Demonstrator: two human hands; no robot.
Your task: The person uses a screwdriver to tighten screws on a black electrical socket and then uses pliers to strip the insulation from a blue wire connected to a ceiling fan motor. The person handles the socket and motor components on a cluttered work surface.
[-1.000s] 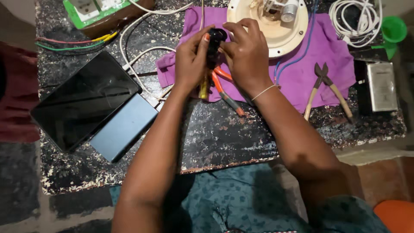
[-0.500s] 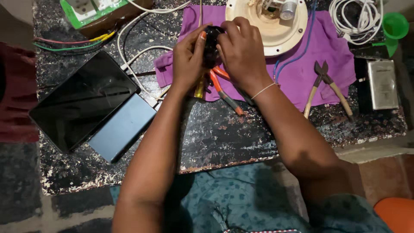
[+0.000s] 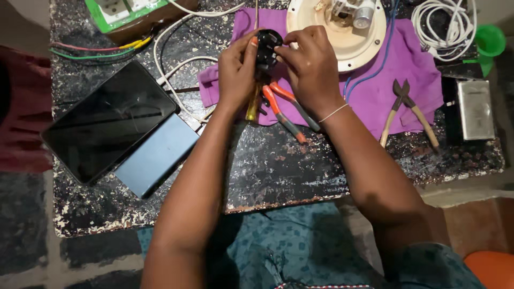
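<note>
Far left: dark tablet (image 3: 110,123) lay flat on the speckled desk (image 3: 278,171), grey-blue slab (image 3: 157,155) touching its lower right edge.
Top left: green and white socket board (image 3: 120,10) at the desk's back edge, coloured wires (image 3: 91,49) trailing left of it, white cable (image 3: 176,64) looping toward the cloth.
Left hand: left hand (image 3: 237,72) curled closed on the left side of the small black part (image 3: 266,47), thumb pressed against it.
Black part: held up between both hands, above the purple cloth (image 3: 407,69), just in front of the cream round base (image 3: 342,29).
Under the hands: yellow-handled tool (image 3: 252,104) and orange-handled pliers (image 3: 286,109) rested on the cloth, handles pointing toward the desk's near edge.
Right hand: right hand (image 3: 310,67) pinched shut on the part's right side, fingertips on its top; thin band at the wrist.
Right of centre: blue wire (image 3: 375,69) ran across the cloth from the base.
Right: tan-handled cutters (image 3: 404,109) lay half on the cloth, half on the desk.
Far right: silver box (image 3: 475,109) flat near the edge, white cable coil (image 3: 441,21) and green cup (image 3: 490,40) behind it.
</note>
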